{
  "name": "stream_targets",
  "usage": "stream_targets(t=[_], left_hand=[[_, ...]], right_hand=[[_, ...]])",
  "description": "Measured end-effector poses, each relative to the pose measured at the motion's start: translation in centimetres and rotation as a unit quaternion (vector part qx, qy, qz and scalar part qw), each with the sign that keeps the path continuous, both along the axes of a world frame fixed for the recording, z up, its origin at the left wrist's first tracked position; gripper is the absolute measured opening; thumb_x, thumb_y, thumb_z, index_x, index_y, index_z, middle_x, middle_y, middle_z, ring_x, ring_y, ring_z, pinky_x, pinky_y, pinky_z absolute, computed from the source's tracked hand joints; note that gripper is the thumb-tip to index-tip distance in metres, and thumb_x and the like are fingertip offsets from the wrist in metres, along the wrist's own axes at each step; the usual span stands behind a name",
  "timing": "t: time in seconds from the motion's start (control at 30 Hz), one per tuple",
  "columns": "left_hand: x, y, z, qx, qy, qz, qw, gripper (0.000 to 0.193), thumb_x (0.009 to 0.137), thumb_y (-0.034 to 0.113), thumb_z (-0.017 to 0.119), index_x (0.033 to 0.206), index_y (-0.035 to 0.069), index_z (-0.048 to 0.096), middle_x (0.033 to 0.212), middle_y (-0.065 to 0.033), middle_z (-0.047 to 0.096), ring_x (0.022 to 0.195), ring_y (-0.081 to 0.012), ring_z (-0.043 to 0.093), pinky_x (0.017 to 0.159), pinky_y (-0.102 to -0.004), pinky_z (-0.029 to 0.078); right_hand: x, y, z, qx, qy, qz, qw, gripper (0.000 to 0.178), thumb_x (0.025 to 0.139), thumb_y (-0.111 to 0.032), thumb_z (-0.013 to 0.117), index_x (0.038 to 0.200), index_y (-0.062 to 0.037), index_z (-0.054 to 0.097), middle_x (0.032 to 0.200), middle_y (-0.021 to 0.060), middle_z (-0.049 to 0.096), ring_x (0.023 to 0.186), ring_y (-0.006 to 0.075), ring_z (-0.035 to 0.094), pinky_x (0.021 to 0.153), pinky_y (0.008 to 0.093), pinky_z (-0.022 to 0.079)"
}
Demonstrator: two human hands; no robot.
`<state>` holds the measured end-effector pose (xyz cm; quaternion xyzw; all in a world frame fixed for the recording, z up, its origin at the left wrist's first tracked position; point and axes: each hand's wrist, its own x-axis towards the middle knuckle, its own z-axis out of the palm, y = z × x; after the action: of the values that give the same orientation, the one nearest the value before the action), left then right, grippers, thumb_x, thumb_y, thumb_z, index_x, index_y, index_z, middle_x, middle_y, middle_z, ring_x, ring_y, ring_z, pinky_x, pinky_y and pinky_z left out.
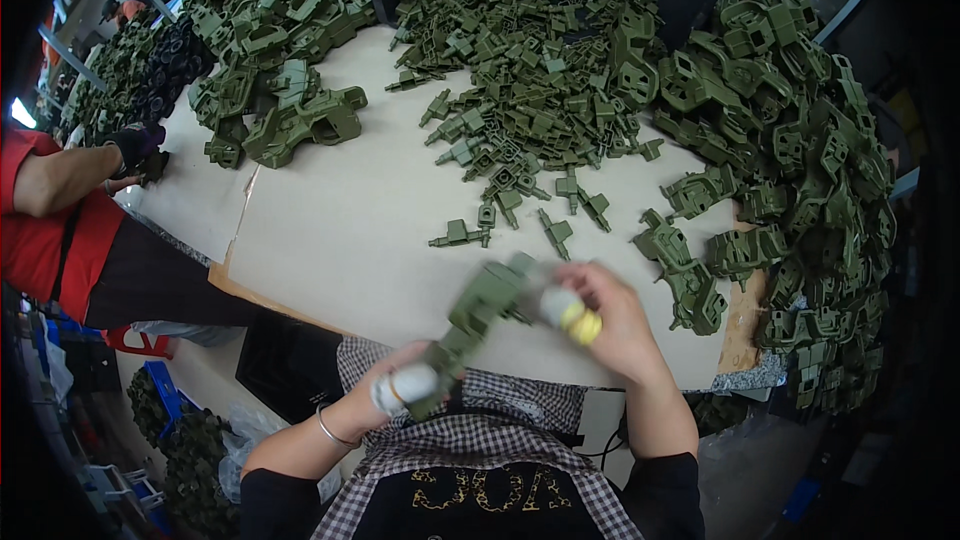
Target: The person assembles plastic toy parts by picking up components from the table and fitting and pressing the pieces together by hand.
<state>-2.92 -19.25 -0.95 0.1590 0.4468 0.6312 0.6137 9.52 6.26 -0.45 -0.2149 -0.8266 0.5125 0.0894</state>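
Observation:
My left hand is closed around the near end of a long olive-green plastic toy vehicle body, which is tilted up above the table's front edge. White wrapping covers a digit of this hand, and a bangle circles the wrist. Close to the body's far end, my right hand has its fingers curled in, with white and yellow wraps on them. Motion blurs those fingertips, and what they pinch cannot be made out. Just beyond the hands lie loose small green parts with a peg, some with a block.
A large heap of small green parts covers the table's far middle. Vehicle bodies are piled at the right and far left. Black wheels lie farther left. A co-worker in red works at the left side.

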Motion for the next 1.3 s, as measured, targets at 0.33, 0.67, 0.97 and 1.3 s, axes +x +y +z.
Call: stream_targets(t=[0.33,0.67,0.97,1.3], left_hand=[[0.7,0.3,0.6,-0.058,-0.084,0.214,0.971,0.064,0.089,0.050,0.039,0.128,0.000,0.035,0.116,-0.0148,0.052,0.094,-0.0181,0.057,0.084,-0.0322,0.047],[1.0,2.8,2.0,0.094,0.516,0.096,0.846,0.064,0.078,0.040,0.064,0.123,-0.001,0.043,0.112,-0.0136,0.051,0.104,-0.0246,0.049,0.091,-0.0347,0.039],[2.2,4.3,2.3,0.167,0.445,0.151,0.867,0.067,0.064,0.022,0.077,0.117,0.000,0.042,0.114,-0.0154,0.050,0.113,-0.0292,0.043,0.097,-0.0394,0.033],[3.9,5.4,1.4,0.168,0.440,0.203,0.859,0.062,0.066,0.025,0.076,0.113,0.000,0.044,0.120,-0.0187,0.047,0.117,-0.0327,0.040,0.100,-0.0425,0.030]], right_hand=[[0.0,-0.1,0.9,0.014,0.015,-0.032,0.999,0.022,0.073,-0.003,0.061,0.095,-0.0024,0.057,0.080,0.0113,0.061,0.069,0.0282,0.061,0.062,0.0329,0.050],[1.3,-6.3,1.7,-0.003,0.058,0.190,0.980,0.022,0.078,-0.012,0.062,0.096,-0.0015,0.058,0.090,0.0137,0.061,0.084,0.0280,0.059,0.074,0.0333,0.047],[2.0,-9.7,-4.2,-0.233,0.142,0.080,0.959,0.023,0.078,-0.008,0.060,0.099,-0.0008,0.055,0.096,0.0084,0.059,0.084,0.0186,0.057,0.072,0.0298,0.046],[1.1,-12.0,-4.2,-0.220,0.182,0.016,0.958,0.027,0.074,-0.011,0.063,0.098,-0.0017,0.056,0.094,0.0094,0.058,0.084,0.0219,0.058,0.071,0.0319,0.046]])
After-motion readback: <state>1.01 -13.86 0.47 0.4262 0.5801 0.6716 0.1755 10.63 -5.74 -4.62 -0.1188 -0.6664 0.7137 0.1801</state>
